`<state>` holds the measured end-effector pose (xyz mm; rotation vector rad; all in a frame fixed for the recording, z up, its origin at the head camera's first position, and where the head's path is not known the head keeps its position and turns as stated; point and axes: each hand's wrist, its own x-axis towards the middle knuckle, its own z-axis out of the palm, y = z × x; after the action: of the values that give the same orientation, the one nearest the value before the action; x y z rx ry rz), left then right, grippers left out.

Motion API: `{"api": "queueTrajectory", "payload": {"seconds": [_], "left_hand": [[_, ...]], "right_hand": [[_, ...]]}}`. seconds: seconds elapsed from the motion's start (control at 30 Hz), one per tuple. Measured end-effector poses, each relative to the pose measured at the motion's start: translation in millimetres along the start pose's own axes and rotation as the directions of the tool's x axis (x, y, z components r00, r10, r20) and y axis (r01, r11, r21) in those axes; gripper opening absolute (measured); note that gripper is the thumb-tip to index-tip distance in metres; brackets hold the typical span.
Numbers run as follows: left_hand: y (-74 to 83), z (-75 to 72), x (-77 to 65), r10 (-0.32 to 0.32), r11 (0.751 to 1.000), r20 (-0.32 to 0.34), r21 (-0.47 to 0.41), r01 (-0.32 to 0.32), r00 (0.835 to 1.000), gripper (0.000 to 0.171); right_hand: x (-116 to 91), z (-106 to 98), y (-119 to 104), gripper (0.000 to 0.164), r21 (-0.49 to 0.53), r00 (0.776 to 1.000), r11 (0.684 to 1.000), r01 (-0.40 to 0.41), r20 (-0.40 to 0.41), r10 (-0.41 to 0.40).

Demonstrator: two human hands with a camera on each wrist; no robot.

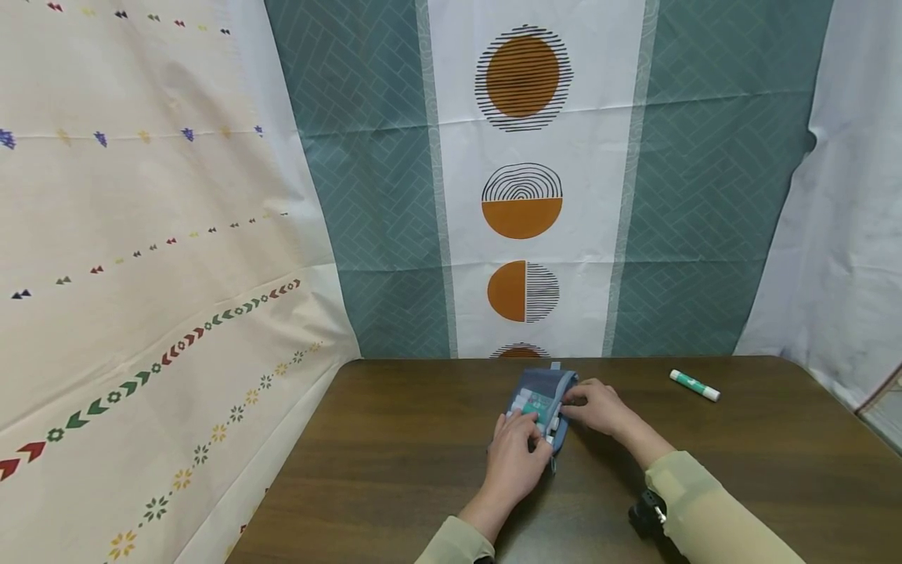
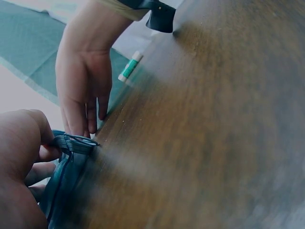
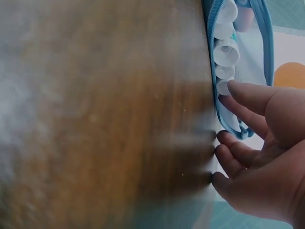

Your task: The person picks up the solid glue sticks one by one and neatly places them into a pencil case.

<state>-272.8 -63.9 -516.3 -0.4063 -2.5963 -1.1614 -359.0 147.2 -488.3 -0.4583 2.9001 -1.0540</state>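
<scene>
A blue zippered pouch [image 1: 564,384] with a see-through side lies on the table, its zip open along the right. White ends of several glue sticks [image 3: 227,52] show in a row through the opening. My left hand [image 1: 517,458] holds the pouch's near end, its fingers over the clear side; in the left wrist view its thumb and fingers grip the pouch [image 2: 64,176]. At the pouch's far right corner, my right hand [image 1: 599,406] has thumb and index finger on the white end of the last glue stick [image 3: 224,87] inside the opening. Its other fingers rest against the table.
Another glue stick [image 1: 694,385], white with a green label, lies on the brown table [image 1: 395,470] at the far right. Patterned curtains [image 1: 366,180] hang behind the table's back edge and on the left. A black wrist device [image 1: 644,513] sits under my right sleeve.
</scene>
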Motion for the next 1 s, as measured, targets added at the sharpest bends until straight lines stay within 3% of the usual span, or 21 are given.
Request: {"api": "queueTrajectory", "payload": {"seconds": [0.5, 1.0], "left_hand": [[-1.3, -0.3, 0.2, -0.022, 1.000, 0.017, -0.001, 0.022, 1.000, 0.023], [-2.3, 0.8, 0.0, -0.021, 1.000, 0.004, 0.002, 0.021, 1.000, 0.023]], "right_hand": [[-7.0, -6.5, 11.6, 0.037, 0.011, 0.994, 0.996, 0.091, 0.053, -0.092], [-22.1, -22.4, 9.4, 0.046, 0.000, 0.989, 0.994, 0.106, 0.106, -0.105]]}}
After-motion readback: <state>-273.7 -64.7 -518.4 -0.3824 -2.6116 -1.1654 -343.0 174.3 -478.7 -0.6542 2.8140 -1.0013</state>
